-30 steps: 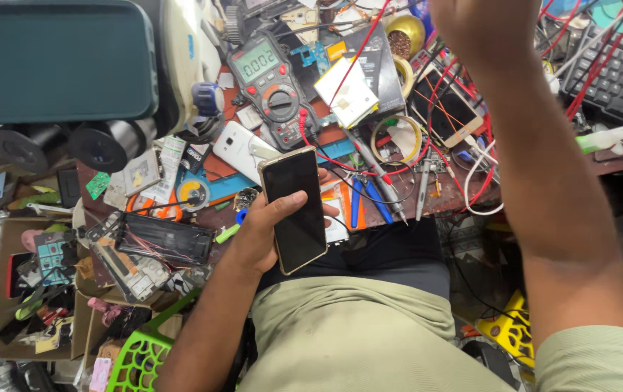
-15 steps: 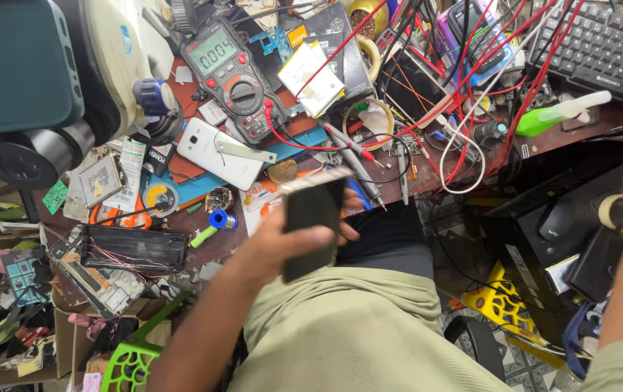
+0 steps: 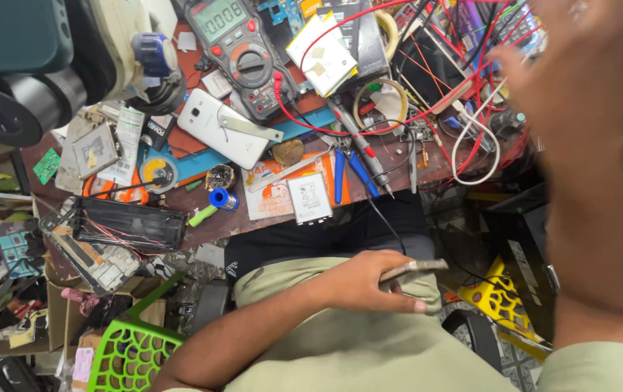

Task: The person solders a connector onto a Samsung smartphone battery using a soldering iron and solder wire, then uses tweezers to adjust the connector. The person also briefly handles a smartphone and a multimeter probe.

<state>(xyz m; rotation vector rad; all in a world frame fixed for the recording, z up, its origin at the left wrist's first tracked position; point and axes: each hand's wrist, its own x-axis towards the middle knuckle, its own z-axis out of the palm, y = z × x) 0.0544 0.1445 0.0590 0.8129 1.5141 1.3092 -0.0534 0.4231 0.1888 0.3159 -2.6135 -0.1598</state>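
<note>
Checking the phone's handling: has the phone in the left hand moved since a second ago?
Yes. The phone has come off the bench edge toward the lap, now edge-on in the left hand.

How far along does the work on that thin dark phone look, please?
Done: nothing is visibly finished. In hand: the left hand grips the thin dark phone edge-on over the lap; the blurred right hand is raised, empty. Left: the red-and-grey multimeter and blue-handled pliers lie untouched.

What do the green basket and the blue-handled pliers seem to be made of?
Green basket: probably plastic, judging by its bright, even colour and moulded open lattice. Blue-handled pliers: dull grey jaws look like metal; the blue grips look like a plastic or rubber coating, but which one is unclear.
</note>
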